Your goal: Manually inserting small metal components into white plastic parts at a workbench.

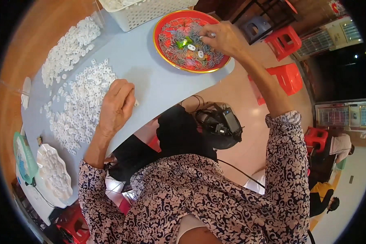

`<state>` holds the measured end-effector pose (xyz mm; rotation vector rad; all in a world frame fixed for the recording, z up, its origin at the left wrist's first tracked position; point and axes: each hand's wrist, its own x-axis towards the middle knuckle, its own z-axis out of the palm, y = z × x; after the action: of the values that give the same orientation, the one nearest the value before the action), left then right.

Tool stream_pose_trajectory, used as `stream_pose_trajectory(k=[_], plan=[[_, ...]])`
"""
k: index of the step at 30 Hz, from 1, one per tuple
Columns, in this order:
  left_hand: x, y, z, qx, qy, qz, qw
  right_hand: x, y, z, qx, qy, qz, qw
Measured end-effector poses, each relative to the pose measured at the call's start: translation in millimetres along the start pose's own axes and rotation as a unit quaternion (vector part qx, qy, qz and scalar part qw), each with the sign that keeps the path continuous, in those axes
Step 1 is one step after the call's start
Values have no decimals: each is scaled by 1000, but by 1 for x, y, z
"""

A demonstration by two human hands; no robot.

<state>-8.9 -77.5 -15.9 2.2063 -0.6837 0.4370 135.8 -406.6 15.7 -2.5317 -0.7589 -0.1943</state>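
My left hand point(116, 105) rests on the light blue table point(150, 77) at the edge of a spread of small white plastic rings point(79, 105), fingers curled; a small white piece shows at its fingertips. My right hand point(225, 38) reaches over a red round tray point(163, 26) filled with small metal clips, fingers pinched on a small piece at the tray's far rim. Two white rings and a green scrap lie in the tray point(190, 46).
A second heap of white rings point(69, 46) lies farther left. A white perforated basket point(144, 14) stands behind the tray. A white scalloped dish point(55, 171) with rings sits near the table's edge. Red stools point(284, 40) stand on the floor at the right.
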Motion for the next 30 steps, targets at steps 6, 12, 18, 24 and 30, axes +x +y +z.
stream_pose_trajectory(k=[6, 12, 18, 24, 30], plan=[[0, 0, 0, -3, 1, 0, 1000, 2, -1, -2, 98, 5, 107, 989], [1, 0, 0, 3, -1, 1, 1000, 8, 7, -9, 283, -76, 263, 919], [-1, 1, -1, 0, 1, 2, 1000, 4, -1, -6, 127, -50, 148, 979], [1, 1, 1, -5, 0, 2, 1000, 3, -7, -10, 314, -98, 239, 914], [1, 2, 0, -4, -1, 0, 1000, 4, -15, -1, 568, -49, 239, 786]])
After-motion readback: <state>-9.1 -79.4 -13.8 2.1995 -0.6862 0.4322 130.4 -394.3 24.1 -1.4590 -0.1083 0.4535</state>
